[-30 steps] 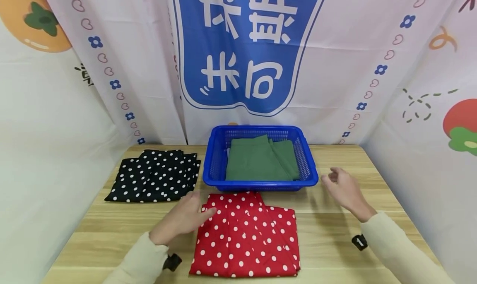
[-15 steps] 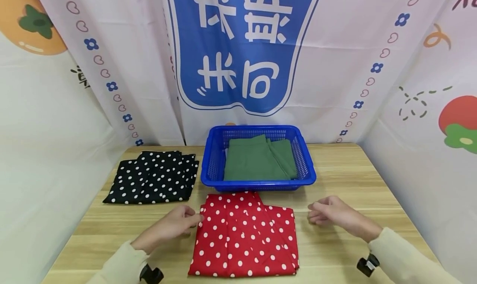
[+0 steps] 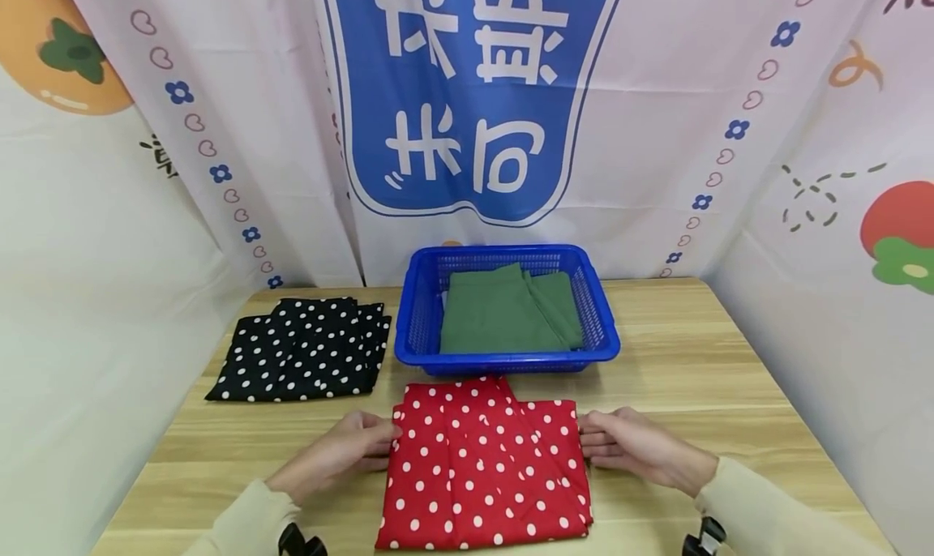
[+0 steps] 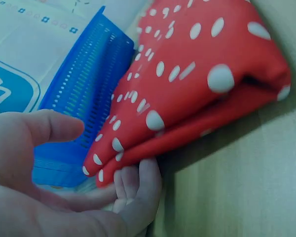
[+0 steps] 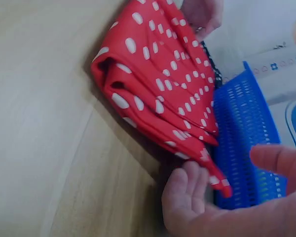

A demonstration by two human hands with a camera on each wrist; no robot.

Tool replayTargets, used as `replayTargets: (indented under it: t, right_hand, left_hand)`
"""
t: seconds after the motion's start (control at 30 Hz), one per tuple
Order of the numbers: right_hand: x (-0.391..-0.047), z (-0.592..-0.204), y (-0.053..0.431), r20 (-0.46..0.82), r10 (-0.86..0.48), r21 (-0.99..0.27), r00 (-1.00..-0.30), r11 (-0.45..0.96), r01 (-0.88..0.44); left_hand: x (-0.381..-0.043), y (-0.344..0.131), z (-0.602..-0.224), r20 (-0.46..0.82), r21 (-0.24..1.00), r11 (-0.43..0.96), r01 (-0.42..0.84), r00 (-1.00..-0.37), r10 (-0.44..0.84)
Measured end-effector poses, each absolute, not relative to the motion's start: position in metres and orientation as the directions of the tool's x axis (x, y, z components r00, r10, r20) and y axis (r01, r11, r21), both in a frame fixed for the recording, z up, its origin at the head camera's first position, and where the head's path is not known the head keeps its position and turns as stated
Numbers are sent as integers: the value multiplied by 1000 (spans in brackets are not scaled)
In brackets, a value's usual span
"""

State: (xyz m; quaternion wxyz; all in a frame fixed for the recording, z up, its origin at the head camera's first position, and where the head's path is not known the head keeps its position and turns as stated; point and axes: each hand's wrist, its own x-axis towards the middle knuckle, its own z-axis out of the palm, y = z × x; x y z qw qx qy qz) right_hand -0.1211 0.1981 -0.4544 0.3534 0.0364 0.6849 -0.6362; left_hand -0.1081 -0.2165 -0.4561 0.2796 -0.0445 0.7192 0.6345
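A folded red cloth with white polka dots lies on the wooden table in front of the basket. At its left edge is my left hand; in the left wrist view the fingers reach under the folded edge while the thumb stands apart above. My right hand is at the opposite edge. In the right wrist view its fingertips meet the underside of the cloth, and the thumb is spread away from it. The tips of both hands are partly hidden beneath the fabric.
Behind the red cloth stands a blue plastic basket holding folded green cloth. A folded black cloth with white dots lies at the back left of the wooden table. Printed curtains enclose the back and sides.
Both hands have come down and inward to the sides of the red cloth, the right one from beside the basket. The red cloth's right side has shifted slightly.
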Motion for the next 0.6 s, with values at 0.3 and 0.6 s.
replayTargets:
  t: [0.3, 0.6]
  right_hand:
    - [-115, -457, 181, -475, -396, -866, -785, 368, 338]
    - [-114, -461, 182, -466, -429, -882, -774, 293, 369]
  left_hand:
    - [-103, -213, -459, -421, 905, 229, -358, -827, 373]
    - [-97, -215, -455, -397, 917, 181, -354, -851, 345]
